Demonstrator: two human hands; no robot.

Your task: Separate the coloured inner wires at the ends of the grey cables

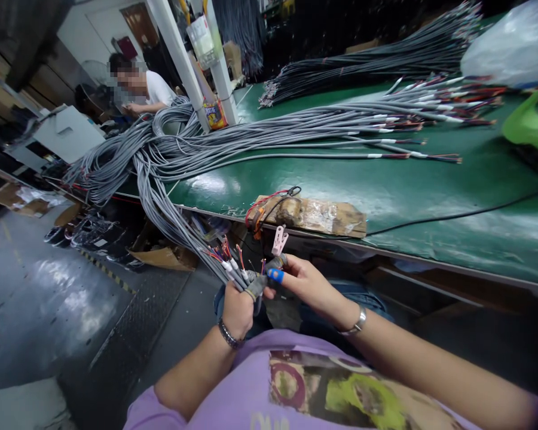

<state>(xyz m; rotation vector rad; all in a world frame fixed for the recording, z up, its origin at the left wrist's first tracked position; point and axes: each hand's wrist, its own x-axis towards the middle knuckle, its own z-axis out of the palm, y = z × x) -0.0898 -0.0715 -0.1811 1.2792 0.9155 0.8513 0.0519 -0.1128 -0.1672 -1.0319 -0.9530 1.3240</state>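
The left hand (pixel 240 309) is closed around the held cables (pixel 174 230) at lower centre of the frame, just below their white sleeves (pixel 228 265). Coloured wires (pixel 226 246) fan out above the fist. The right hand (pixel 302 283) has its thumb and finger drawn in beside these ends; whether they pinch a wire cannot be told. For good handling, the left grip should be firm but not crushing, with the ends level, and the right fingertips should take one wire at a time, clear of the peg (pixel 280 240) and the board (pixel 352 220) above.
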